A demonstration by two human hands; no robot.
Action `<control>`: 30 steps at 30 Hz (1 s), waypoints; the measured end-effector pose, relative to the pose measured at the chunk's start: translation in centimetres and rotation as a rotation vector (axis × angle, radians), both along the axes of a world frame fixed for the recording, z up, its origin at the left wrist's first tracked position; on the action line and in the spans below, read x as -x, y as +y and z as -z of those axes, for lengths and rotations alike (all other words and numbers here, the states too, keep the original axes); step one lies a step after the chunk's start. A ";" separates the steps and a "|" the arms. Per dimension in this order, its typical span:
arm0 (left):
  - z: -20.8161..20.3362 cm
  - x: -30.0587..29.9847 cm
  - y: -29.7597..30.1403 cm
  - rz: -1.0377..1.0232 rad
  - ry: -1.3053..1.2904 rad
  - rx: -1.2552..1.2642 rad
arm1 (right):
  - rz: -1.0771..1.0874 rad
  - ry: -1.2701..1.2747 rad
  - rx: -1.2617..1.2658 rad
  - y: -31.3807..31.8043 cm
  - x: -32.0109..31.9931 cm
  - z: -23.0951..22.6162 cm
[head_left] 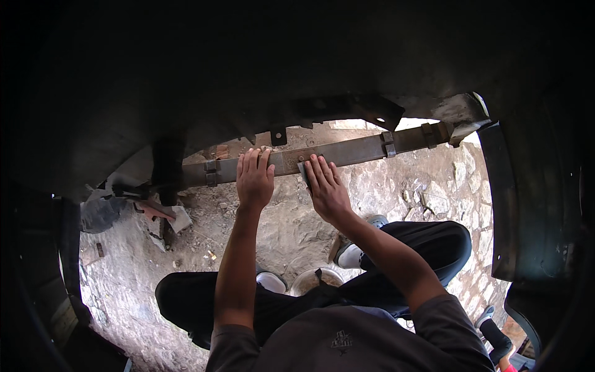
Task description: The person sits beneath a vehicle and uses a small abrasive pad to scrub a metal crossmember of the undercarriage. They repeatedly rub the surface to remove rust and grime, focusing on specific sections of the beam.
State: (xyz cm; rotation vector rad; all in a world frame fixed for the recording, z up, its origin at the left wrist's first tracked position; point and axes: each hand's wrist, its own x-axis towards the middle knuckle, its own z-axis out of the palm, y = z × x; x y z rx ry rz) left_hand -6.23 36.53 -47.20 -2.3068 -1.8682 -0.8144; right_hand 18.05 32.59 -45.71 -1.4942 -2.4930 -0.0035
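Observation:
A long flat steel bar, looking like a vehicle's leaf spring (pixel 359 150), runs across in front of me, slightly higher at its right end. Metal clamps (pixel 388 144) wrap it on either side of my hands. My left hand (pixel 254 181) lies on the bar left of its middle, fingers stretched flat over it and holding nothing. Just right of the middle, my right hand (pixel 328 192) presses a thin grey sheet (pixel 304 174) against the bar. Only the sheet's left edge shows beside the fingers; it may be sandpaper.
Dark curved bodywork (pixel 248 68) arches over the bar and drops down at both sides. A round container (pixel 316 281) stands between my feet. Rubble and a reddish metal piece (pixel 155 209) lie at the left on rough ground. Another person's leg (pixel 494 335) shows at the lower right.

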 end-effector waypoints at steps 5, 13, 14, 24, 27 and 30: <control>0.0 -0.9 0.1 -0.048 -0.029 0.030 | -0.029 -0.044 -0.032 1.4 -0.2 0.2; 0.1 -0.1 0.2 -0.024 -0.048 0.092 | 0.029 -0.049 0.017 1.3 -0.4 -0.1; 0.1 0.0 0.1 -0.023 -0.048 0.099 | 0.059 -0.030 0.020 0.8 -0.3 0.1; 0.4 -0.7 0.2 -0.036 -0.070 0.080 | 0.128 0.022 0.078 3.7 1.7 -1.8; 0.4 -0.6 -0.2 -0.034 -0.075 0.038 | 0.085 -0.055 0.110 1.6 1.2 -2.0; 0.6 -0.9 -0.1 -0.056 -0.066 -0.009 | 0.073 -0.066 0.073 1.3 1.0 -1.9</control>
